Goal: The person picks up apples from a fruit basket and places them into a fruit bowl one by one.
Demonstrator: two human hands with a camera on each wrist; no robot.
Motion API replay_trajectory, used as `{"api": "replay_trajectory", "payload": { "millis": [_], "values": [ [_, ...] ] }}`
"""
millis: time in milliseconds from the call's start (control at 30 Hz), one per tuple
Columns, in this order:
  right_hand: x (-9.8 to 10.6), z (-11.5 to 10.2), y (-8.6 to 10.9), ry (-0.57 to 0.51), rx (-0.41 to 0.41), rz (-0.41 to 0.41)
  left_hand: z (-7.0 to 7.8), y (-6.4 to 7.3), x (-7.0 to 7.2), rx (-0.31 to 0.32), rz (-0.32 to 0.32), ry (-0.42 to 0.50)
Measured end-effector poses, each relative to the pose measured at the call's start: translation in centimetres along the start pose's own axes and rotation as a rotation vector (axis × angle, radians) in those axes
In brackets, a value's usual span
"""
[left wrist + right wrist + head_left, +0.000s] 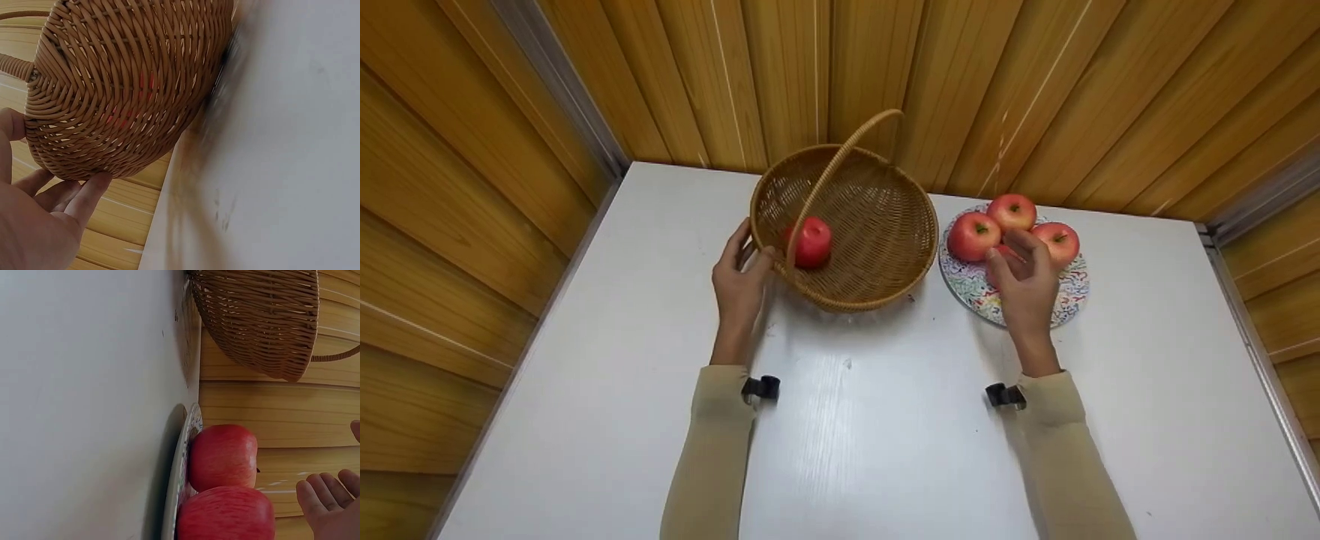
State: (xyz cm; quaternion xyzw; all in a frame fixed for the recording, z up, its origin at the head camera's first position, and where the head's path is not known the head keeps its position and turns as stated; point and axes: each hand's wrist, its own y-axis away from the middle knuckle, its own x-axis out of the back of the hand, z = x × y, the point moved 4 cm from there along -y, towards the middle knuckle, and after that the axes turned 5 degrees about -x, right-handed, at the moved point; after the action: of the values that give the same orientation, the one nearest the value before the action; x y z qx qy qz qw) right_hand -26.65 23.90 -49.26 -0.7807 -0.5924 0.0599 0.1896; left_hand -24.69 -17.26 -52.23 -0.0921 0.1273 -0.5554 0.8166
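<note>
My left hand (740, 289) holds the left side of a brown wicker basket (877, 225), thumb at the rim and fingers against the outer wall. Inside the basket, toward its left, lies a red apple (813, 242). My right hand (1030, 292) hovers over the front of a patterned plate (975, 294) bearing several apples. In the right wrist view, its loosely bent fingers (320, 492) are apart from the red apples (225, 514). Beneath this hand, the front apple (1003, 259) is partly hidden in the head view; an apple (1012, 213) sits at the back.
The basket's tall arched handle (840, 161) rises above its rim. Both basket and plate stand on a white table (847, 435), near its back edge. Wood-panelled walls (960, 82) enclose the back and sides.
</note>
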Motion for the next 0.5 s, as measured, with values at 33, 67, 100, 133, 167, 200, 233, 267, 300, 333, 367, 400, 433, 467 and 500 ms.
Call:
{"api": "replay_trajectory", "payload": {
  "millis": [33, 67, 100, 133, 167, 200, 233, 267, 300, 333, 367, 400, 433, 467, 500],
  "values": [
    [-0.2, -0.1, 0.0, 0.011, 0.004, -0.011, 0.0, 0.0, 0.0, 0.0, -0.001, 0.003],
    [-0.3, -0.2, 0.0, 0.023, 0.007, -0.019, 0.0, 0.0, 0.0, -0.001, -0.002, 0.007],
    [-0.5, -0.2, -0.1, 0.035, 0.01, -0.026, 0.0, 0.0, 0.0, -0.002, -0.003, 0.01],
    [-0.7, -0.3, -0.1, 0.045, 0.012, -0.033, 0.0, 0.0, 0.0, -0.003, -0.004, 0.012],
    [-0.8, -0.4, -0.1, 0.049, 0.016, -0.039, 0.0, 0.0, 0.0, -0.004, -0.005, 0.013],
    [-1.0, -0.5, -0.1, 0.052, 0.021, -0.045, 0.0, 0.0, 0.0, -0.005, -0.004, 0.011],
    [-1.2, -0.7, -0.1, 0.049, 0.024, -0.053, 0.0, 0.0, 0.0, -0.006, -0.005, 0.009],
    [-1.4, -0.8, -0.1, 0.046, 0.023, -0.061, 0.0, 0.0, 0.0, -0.007, -0.006, 0.007],
    [-1.7, -1.0, -0.1, 0.043, 0.022, -0.072, 0.0, 0.0, 0.0, -0.008, -0.006, 0.003],
    [-1.9, -1.1, -0.1, 0.036, 0.021, -0.085, 0.0, -0.1, 0.0, -0.006, -0.007, 0.001],
    [-2.2, -1.3, -0.2, 0.027, 0.02, -0.098, 0.0, -0.1, 0.0, -0.004, -0.008, 0.0],
    [-2.5, -1.5, -0.1, 0.023, 0.019, -0.111, 0.0, -0.1, 0.1, -0.003, -0.007, 0.0],
    [-2.8, -1.6, -0.1, 0.017, 0.018, -0.123, -0.1, -0.1, 0.1, 0.0, -0.006, 0.001],
    [-3.1, -1.8, -0.1, 0.021, 0.023, -0.134, -0.1, -0.1, 0.1, 0.004, -0.006, 0.005],
    [-3.4, -1.9, -0.1, 0.021, 0.028, -0.144, -0.1, -0.2, 0.1, 0.007, -0.005, 0.009]
  ]
}}
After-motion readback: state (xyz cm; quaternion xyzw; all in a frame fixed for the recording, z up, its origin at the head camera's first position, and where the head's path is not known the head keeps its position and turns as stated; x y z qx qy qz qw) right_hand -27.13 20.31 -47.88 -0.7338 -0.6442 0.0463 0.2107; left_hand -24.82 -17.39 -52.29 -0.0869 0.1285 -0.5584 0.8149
